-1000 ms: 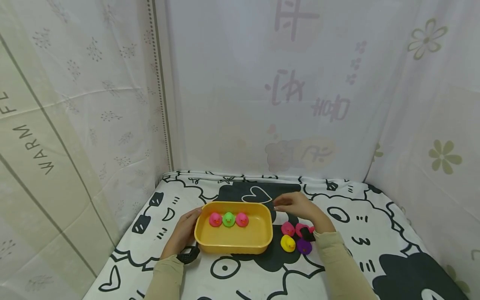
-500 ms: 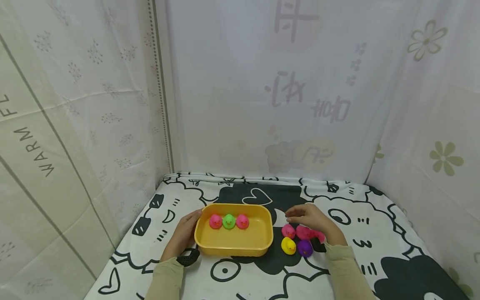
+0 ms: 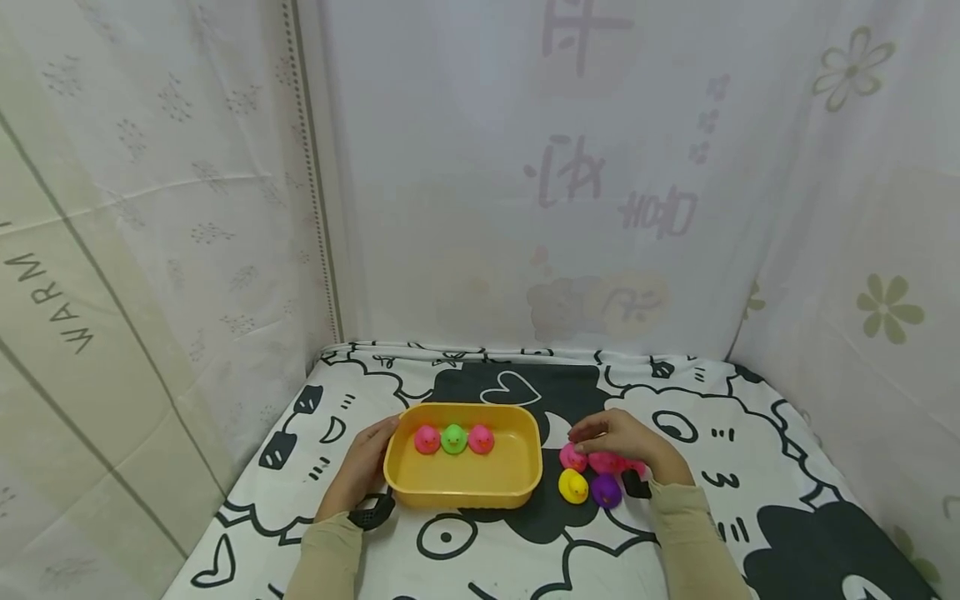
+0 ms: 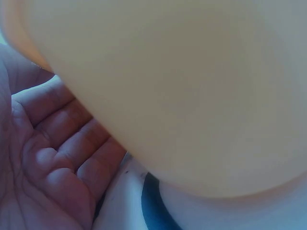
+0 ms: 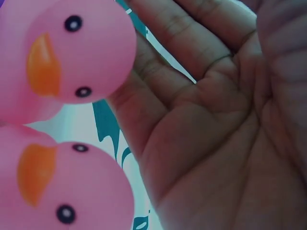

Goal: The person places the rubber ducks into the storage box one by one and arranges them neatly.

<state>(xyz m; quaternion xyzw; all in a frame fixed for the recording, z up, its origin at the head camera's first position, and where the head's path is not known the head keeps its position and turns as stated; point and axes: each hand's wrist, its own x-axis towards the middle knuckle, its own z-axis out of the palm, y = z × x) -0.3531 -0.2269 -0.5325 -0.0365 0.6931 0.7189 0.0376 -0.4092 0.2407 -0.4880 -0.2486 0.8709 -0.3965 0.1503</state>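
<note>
In the head view my left hand point(image 3: 365, 462) rests against the left side of a yellow plastic tub point(image 3: 461, 479). The left wrist view shows its fingers point(image 4: 69, 120) loosely bent along the tub's outer wall, partly hidden behind it. Inside the tub a green rubber duck point(image 3: 453, 439) sits between two pink rubber ducks, one left point(image 3: 427, 439) and one right point(image 3: 481, 439). My right hand point(image 3: 626, 437) hovers over a group of rubber ducks, its fingertips right at the top of a pink duck point(image 3: 572, 457). Two more pink ducks lie beneath its palm, one of them with an orange beak point(image 5: 79, 52).
A yellow rubber duck point(image 3: 573, 487) and a purple duck point(image 3: 606, 491) stand on the near side of that group, right of the tub. A black-and-white cartoon cloth point(image 3: 450, 575) covers the surface. Pale printed curtains point(image 3: 465, 208) enclose the back and both sides.
My right hand has moved back from the tub's far right corner, rightward and down to the pink duck. The left hand stays at the tub, and the ducks keep their places.
</note>
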